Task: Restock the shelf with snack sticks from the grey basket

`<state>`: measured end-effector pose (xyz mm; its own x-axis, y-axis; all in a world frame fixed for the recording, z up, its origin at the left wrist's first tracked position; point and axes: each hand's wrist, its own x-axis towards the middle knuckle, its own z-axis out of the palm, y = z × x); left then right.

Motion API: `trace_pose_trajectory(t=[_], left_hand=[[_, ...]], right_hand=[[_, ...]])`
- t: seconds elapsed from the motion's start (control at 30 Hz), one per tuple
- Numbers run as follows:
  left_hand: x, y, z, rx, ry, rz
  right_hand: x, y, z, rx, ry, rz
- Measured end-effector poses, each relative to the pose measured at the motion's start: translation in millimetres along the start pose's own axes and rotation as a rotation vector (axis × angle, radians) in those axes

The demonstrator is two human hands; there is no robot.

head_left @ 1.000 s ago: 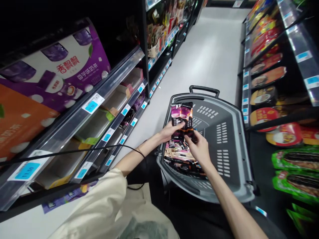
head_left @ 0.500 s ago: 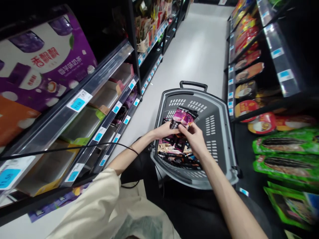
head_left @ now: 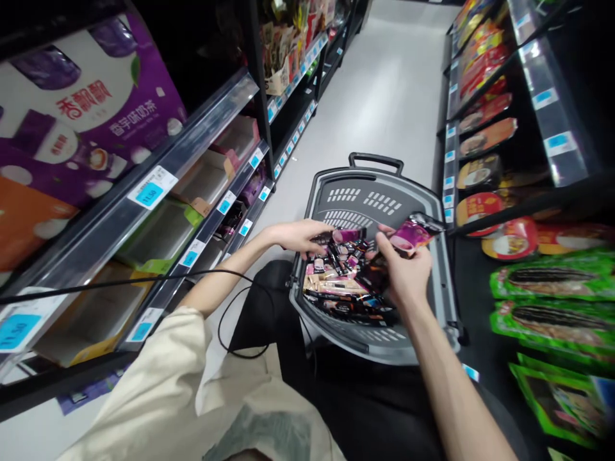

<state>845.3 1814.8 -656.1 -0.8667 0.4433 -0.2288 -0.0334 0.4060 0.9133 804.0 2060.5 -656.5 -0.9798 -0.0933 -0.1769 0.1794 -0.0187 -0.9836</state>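
Observation:
A grey shopping basket (head_left: 413,198) stands on the aisle floor in front of me, with a heap of small snack sachets (head_left: 336,282) in its near end. My right hand (head_left: 406,272) is closed on a purple and black sachet (head_left: 416,232), held over the basket's right side. My left hand (head_left: 300,234) reaches into the heap at the basket's left wall, fingers curled on a purple-topped sachet (head_left: 346,235). A black wire (head_left: 144,285) runs across my left forearm.
Shelves line both sides of the aisle. On the left are purple (head_left: 91,121) and orange cartons above nearly empty display trays (head_left: 158,234) with blue price tags. On the right are bowl noodles (head_left: 485,137) and green packets (head_left: 548,282). White floor (head_left: 394,89) stretches ahead.
Both hands held one purple sachet together above the heap. Now they have parted: the right hand has carried a sachet to the right, and the left has dropped onto the heap.

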Motion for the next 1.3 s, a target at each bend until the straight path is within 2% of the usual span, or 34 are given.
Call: trace_pose_trajectory(t=[0.13,0.2,0.23,0.3,0.4,0.43,0.5,0.57,0.63,0.73,0.8,0.87,0.93,1.03,1.1,1.17,1.23,1.3], left_hand=[[-11,10,7.4,0.091,-0.161,-0.095],[-13,10,8.9,0.103,-0.17,-0.084],[-14,9,7.0,0.127,-0.133,-0.061],[-19,8,-1.8,0.2,0.021,-0.012],[-26,3,-16.7,0.211,0.376,0.021],[-26,0,-18.0,0.118,0.504,0.025],[-22,-7,-11.2,-0.223,0.717,0.039],[-15,-16,7.0,-0.639,0.815,0.043],[-9,-25,29.9,-0.934,0.818,0.033],[-11,-36,56.1,-1.074,0.71,0.019],[-20,-41,60.4,-1.053,0.645,0.026],[-31,-50,52.4,-1.02,0.657,0.069],[-41,-65,34.2,-0.994,0.752,0.164],[-52,-103,-0.7,-0.846,0.979,0.267],[-59,-134,-19.8,-0.556,1.079,0.148],[-67,-166,-30.7,-0.227,1.069,-0.105],[-75,-192,-34.8,-0.063,1.027,-0.278],[-81,-212,-37.4,-0.01,1.017,-0.359]], right_hand=[[-7,2,3,-0.317,-0.318,-0.118],[-10,7,7,-0.356,-0.351,-0.112],[-12,10,8,-0.351,-0.331,-0.098],[-13,13,11,-0.3,-0.227,-0.062],[-16,13,13,-0.139,-0.047,0.046],[-18,13,14,-0.083,-0.017,0.106],[-22,14,15,-0.038,-0.024,0.199],[-27,19,17,-0.103,-0.097,0.196],[-34,26,21,-0.207,-0.226,0.145],[-47,39,28,-0.327,-0.439,0.135],[-54,48,33,-0.432,-0.527,0.09],[-60,58,34,-0.574,-0.545,-0.071],[-63,66,34,-0.73,-0.568,-0.291],[-62,72,31,-0.933,-0.7,-0.533],[-60,72,30,-1.001,-0.762,-0.599],[-58,72,30,-0.995,-0.773,-0.609],[-56,73,30,-0.951,-0.772,-0.597],[-55,75,31,-0.913,-0.77,-0.582]])
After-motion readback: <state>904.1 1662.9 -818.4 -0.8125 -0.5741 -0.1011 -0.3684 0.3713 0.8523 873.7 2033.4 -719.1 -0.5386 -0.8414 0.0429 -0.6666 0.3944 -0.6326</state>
